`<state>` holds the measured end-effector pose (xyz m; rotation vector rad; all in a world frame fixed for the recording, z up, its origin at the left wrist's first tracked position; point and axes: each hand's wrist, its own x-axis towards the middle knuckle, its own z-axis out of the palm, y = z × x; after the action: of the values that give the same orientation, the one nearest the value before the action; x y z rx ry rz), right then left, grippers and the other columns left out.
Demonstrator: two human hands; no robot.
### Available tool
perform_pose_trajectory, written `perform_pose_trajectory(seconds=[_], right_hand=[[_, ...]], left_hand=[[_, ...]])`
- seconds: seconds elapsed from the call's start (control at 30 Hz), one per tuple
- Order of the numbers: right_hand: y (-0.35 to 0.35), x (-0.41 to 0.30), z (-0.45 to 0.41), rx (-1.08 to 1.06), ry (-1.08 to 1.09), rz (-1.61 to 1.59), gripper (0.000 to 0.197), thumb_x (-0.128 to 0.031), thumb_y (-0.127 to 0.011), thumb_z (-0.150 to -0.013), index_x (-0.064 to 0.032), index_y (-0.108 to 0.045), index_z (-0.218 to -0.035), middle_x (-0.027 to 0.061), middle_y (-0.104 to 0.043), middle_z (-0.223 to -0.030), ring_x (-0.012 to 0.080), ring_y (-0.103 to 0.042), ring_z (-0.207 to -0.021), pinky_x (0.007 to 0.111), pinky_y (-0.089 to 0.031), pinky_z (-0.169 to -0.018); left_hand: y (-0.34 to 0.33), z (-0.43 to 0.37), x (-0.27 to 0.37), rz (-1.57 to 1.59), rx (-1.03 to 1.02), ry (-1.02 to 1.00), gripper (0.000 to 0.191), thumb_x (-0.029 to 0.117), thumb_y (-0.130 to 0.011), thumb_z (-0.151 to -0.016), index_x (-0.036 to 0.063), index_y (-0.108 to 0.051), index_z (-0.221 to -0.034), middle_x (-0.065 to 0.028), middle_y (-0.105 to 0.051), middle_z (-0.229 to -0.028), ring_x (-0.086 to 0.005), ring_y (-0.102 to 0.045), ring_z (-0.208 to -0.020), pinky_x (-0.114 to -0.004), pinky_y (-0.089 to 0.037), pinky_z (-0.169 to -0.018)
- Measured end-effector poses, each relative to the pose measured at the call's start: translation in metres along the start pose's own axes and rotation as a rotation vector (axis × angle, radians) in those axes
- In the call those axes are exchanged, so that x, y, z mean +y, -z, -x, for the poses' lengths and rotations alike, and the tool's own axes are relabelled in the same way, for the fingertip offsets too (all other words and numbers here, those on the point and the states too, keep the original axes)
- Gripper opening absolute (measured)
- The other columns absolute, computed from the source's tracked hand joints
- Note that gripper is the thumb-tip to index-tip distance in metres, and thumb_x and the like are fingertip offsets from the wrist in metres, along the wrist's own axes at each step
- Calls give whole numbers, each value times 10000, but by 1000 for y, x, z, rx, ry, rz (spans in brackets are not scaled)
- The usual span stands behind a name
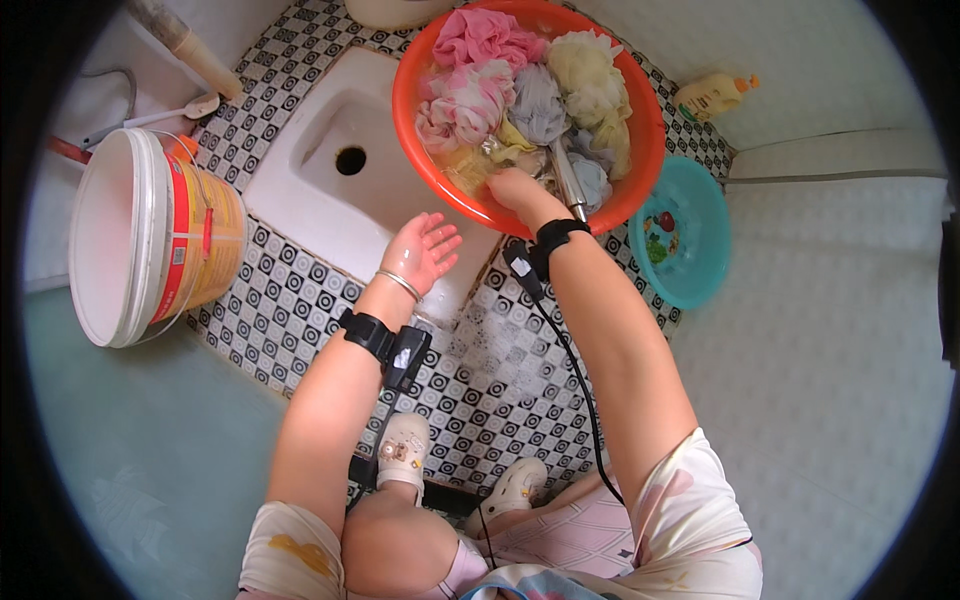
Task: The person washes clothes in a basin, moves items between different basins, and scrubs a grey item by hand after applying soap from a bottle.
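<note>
An orange plastic basin [414,142] stands partly over a white squat toilet [277,180]. In it lie a pink cloth [484,37], a pink and white cloth [472,97], a grey cloth [536,105], a pale yellow cloth [589,75] and a metal shower head handle [568,178]. My right hand [517,191] dips into the basin's near side beside the handle; its fingers are hidden, so its hold is unclear. My left hand [421,251], wet and palm up with fingers apart, hangs empty over the toilet's near edge, left of the basin.
A large white and yellow bucket [202,247] stands at left, near a white-handled brush [169,114]. Right of the basin are a turquoise basin [694,232] and a pump bottle [709,96] by the wall. Suds [499,352] lie on the patterned tile floor before my feet.
</note>
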<state>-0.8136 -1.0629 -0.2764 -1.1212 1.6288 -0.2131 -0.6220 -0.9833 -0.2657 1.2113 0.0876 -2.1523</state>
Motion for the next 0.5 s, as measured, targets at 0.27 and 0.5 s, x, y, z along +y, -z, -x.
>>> perform_pose_trajectory(seconds=[0.27,0.5], right_hand=[[14,-7,20,-419,-42,-918,294,-270,-511,-927,-63,-560,-724,43,-571,-645,115,-528,-545,209,-407,-489],[-27,-24,115,27,423,257,240,-202,-495,-872,7,-597,-930,228,-636,-883,377,-615,-813,420,-491,-723]], left_hand=[[-23,12,3,-190,-20,-63,350,345,-445,-935,93,-502,-1170,-91,-576,-1105,-227,-549,-1025,-385,-427,-863],[-45,5,-21,-114,-130,51,246,345,-433,-938,153,-580,-978,15,-614,-923,-151,-585,-852,-345,-482,-736]])
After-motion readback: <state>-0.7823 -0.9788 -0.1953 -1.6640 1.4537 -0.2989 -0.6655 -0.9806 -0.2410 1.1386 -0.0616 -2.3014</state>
